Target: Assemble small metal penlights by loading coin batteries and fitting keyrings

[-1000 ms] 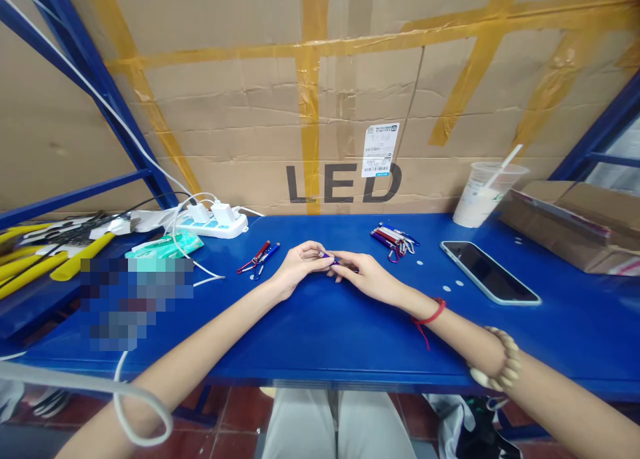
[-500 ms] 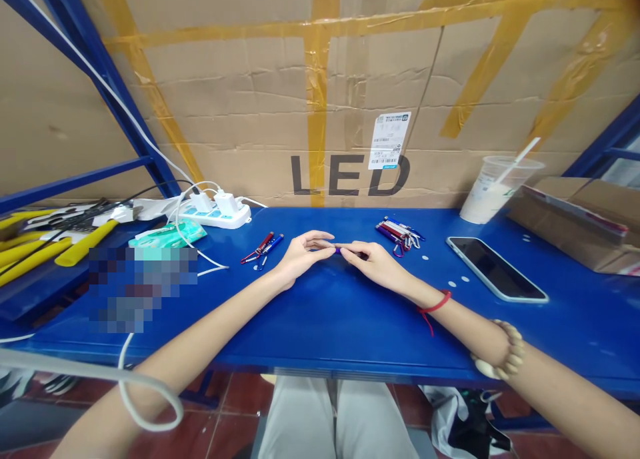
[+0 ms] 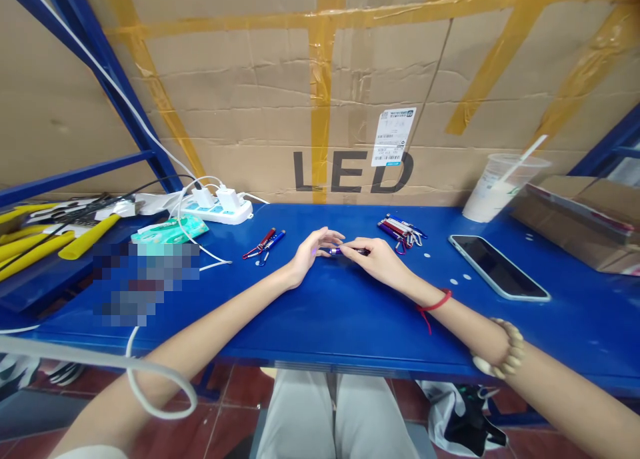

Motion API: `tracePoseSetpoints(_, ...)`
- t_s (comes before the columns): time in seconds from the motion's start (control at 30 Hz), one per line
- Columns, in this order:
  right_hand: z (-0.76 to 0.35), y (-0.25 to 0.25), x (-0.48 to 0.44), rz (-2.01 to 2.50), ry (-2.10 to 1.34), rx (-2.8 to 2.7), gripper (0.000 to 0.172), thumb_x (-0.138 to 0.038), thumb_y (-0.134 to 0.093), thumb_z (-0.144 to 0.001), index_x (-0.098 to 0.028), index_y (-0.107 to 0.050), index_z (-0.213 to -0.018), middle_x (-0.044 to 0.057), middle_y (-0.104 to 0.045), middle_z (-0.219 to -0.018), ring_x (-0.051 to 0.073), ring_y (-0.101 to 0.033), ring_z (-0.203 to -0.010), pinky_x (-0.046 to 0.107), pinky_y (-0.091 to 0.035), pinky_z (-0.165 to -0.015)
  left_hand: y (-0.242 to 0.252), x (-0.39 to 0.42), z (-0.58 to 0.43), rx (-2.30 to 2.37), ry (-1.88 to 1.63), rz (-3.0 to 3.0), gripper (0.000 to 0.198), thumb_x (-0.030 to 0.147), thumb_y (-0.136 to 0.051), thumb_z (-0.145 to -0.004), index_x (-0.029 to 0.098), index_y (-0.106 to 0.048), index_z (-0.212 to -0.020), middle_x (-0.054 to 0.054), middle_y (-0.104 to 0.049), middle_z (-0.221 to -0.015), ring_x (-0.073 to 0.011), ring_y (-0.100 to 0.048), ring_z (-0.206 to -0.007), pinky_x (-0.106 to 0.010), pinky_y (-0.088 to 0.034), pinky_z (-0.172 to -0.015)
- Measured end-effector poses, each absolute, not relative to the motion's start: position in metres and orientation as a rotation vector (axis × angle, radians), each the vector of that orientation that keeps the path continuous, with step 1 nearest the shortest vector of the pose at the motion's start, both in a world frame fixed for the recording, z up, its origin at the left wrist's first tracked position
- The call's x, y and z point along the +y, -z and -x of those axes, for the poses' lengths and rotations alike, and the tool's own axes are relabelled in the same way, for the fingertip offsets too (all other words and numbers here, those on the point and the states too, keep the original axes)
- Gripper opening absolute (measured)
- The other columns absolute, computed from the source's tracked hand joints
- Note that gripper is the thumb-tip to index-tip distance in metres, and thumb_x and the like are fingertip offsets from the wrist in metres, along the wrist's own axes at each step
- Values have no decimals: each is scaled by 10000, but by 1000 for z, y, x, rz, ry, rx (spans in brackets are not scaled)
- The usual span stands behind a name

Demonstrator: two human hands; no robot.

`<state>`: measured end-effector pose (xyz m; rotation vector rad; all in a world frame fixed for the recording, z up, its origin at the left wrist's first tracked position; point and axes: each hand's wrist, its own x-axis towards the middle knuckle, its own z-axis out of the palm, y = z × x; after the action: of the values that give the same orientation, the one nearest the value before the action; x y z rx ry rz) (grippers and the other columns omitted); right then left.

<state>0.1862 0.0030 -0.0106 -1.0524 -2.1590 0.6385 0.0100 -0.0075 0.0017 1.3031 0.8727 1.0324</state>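
My right hand (image 3: 376, 258) grips a small purple keychain flashlight (image 3: 336, 251) between thumb and fingers, its silver-tipped end pointing left. A faint violet glow falls on the palm of my left hand (image 3: 311, 254), which is cupped in front of that end with its fingers apart. Whether the left fingertips touch the flashlight is hard to tell. To the left lie a red keychain flashlight (image 3: 266, 238) and a blue one (image 3: 275, 240), each with a carabiner. Right of my hands is a pile of several similar flashlights (image 3: 397, 231), red, purple, blue and silver.
A phone (image 3: 500, 269), a tilted-looking plastic cup with straw (image 3: 493, 196) and an open cardboard box (image 3: 575, 219) are on the right. At left are a white power strip (image 3: 240, 214), a green tissue pack (image 3: 167, 231), cables and yellow-handled tools (image 3: 90, 238). Taped cardboard (image 3: 240, 112) stands behind the blue table (image 3: 310, 319).
My left fingers have come off the flashlight's end and spread apart, palm turned to it. A violet glow now shows on that palm. The right hand keeps its hold; the view shifted slightly.
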Motion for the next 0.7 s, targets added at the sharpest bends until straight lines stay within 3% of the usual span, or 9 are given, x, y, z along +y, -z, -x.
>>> tracePoseSetpoints(0.27, -185, 11, 1, 1091, -624, -2163, 269, -431, -599, -796, -221, -746, -876, 29, -703, -852, 148, -597, -715, 238, -404, -624, 2, -4, -11, 902, -1066, -1255, 395, 460, -371, -812, 161, -629, -826, -75, -636, -926, -229, -560, -920, -332, -401, -804)
tracePoseSetpoints(0.53, -186, 12, 5, 1093, -636, -2206, 277, -359, -561, -838, -210, -718, -1010, 51, -689, -893, 153, -593, -747, 246, -402, -645, 2, -6, -11, 909, -1057, -1270, 391, 460, -369, -812, 165, -626, -822, -73, -641, -932, -234, -567, -937, -329, -403, -803)
tracePoseSetpoints(0.7, -186, 10, 4, 1054, -650, -2217, 255, -323, -556, -842, -190, -725, -978, 55, -686, -885, 163, -597, -778, 258, -413, -698, 2, -6, -10, 908, -1053, -1264, 387, 461, -380, -810, 164, -627, -817, -71, -638, -914, -225, -565, -910, -324, -403, -789)
